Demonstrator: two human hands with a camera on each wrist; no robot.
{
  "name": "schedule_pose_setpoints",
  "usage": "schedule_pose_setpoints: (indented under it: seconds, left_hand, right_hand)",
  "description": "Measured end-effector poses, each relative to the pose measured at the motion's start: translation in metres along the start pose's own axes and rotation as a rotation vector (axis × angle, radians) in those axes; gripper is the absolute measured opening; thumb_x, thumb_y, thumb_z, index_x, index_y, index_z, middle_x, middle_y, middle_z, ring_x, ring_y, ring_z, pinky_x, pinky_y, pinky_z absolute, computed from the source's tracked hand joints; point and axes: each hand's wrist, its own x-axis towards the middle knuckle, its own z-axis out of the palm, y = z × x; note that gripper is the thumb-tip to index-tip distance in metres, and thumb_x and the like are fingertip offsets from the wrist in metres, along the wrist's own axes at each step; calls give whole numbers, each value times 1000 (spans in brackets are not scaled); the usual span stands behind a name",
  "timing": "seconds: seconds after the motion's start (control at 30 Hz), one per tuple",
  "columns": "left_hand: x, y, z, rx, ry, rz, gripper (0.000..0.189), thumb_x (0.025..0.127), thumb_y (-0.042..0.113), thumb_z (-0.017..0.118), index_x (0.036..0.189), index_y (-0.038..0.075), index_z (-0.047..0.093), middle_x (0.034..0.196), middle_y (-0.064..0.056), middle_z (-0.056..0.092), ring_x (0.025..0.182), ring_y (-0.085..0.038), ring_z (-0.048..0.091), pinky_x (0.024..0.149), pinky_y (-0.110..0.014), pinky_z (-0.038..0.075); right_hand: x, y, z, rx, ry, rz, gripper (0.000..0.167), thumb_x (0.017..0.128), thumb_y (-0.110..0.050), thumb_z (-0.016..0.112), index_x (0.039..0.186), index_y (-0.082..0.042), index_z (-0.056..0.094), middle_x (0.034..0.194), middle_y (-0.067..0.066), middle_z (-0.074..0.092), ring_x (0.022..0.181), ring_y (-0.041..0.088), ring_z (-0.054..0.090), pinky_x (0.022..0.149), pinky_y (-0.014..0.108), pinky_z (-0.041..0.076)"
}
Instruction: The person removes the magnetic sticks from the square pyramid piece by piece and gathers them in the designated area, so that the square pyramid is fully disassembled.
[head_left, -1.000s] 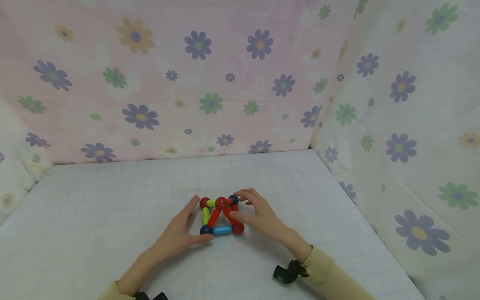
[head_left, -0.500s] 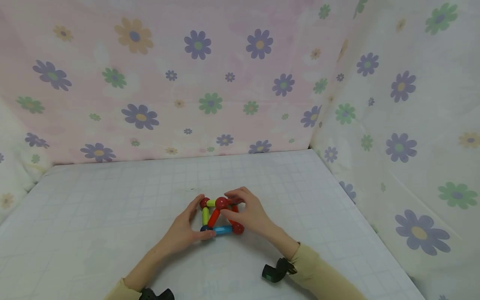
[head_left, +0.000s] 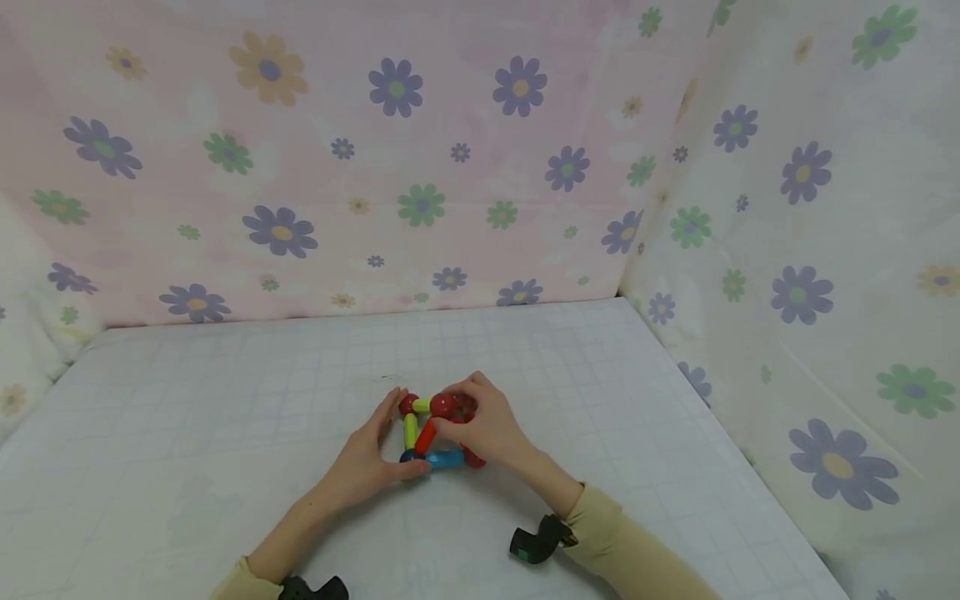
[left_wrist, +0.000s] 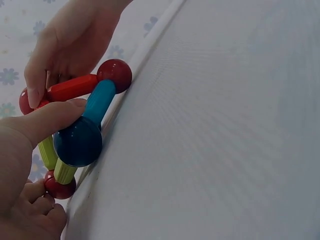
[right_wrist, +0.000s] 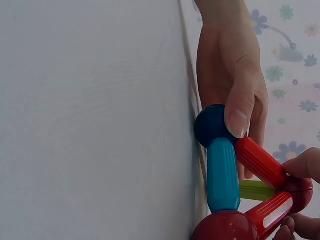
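The frame (head_left: 426, 435) sits on the table (head_left: 225, 417), the left hand (head_left: 360, 467) gripping its left side between thumb and fingers. The right hand (head_left: 491, 427) pinches the top ball (head_left: 443, 406). A hard tug there could pop the 2 red rods (right_wrist: 260, 162) loose.

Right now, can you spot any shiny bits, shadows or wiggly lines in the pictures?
In the right wrist view, a pale strip of glare on the lower red rod; in the left wrist view, faint ripply lines over the white tabletop; in the head view, rather dim light and a soft shadow beside the left forearm.
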Motion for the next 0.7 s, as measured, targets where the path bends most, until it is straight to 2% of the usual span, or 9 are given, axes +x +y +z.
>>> schedule_pose_setpoints:
  seconds: [0.23,0.7]
  left_hand:
    - [0,-1,0,0,-2,6,107,79,40,85,160,24,17,165,-8,25,151,-36,23,117,-54,29]
    - [-1,-1,1,28,-2,-3,107,79,43,83,161,24,17,165,-10,25,151,-38,24,116,-57,31]
  right_hand:
    - [1,2,5,2,4,1,33,84,-26,80,110,-7,71,94,-1,55,85,12,56,72,22,53]
    - [0,5,8,-41,98,-106,28,81,-21,84,103,-6,74,92,-2,57,81,13,60,70,22,55]
